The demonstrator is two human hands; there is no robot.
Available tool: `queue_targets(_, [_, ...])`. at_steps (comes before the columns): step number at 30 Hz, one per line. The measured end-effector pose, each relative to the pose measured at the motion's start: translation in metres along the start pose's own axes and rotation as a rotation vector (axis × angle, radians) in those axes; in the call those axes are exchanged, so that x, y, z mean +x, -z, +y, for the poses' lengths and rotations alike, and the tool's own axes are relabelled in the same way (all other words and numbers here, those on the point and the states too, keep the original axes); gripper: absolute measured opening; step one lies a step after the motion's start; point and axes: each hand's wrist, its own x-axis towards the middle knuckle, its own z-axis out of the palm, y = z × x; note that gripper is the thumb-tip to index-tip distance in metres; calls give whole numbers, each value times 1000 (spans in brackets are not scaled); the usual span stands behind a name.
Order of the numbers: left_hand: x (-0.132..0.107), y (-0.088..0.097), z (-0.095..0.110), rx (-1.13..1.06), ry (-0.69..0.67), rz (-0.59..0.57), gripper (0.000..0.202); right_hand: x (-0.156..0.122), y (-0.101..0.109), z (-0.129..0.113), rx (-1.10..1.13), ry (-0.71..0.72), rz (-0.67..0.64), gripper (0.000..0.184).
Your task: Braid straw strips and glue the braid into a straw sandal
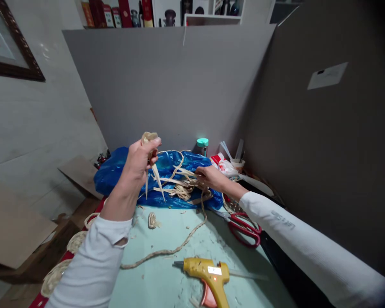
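My left hand is raised above the table, its fingers closed on a small woven straw piece with loose strips hanging below it. My right hand reaches into a pile of dried straw strips lying on a blue plastic bag; its fingers curl around some strips. A braided straw rope runs across the pale green table top from the pile toward my left arm.
A yellow glue gun lies near the table's front. Red-handled scissors lie to the right under my right forearm. A teal-capped jar and a white-red bag stand at the back. Grey boards wall the back and right. Coiled braids sit left.
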Motion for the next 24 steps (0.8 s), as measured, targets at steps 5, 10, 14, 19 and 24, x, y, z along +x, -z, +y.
queue_targets(5, [21,-29,-53,435,-94,-254,12,6,-21,3,-34,166,-63,29])
queue_targets(10, [3,-44,-123,903,-202,-597,32,24,-26,13,-37,249,-96,27])
queue_targets(14, [-10,-43,-157,1130,-280,-731,21,44,-18,31,-31,281,-79,23])
queue_targets(19, [-12,-42,-176,1283,-374,-876,28,64,-17,53,-23,276,36,33])
queue_targets(24, [-11,-45,-175,1371,-436,-928,30,71,-12,62,-52,230,125,52])
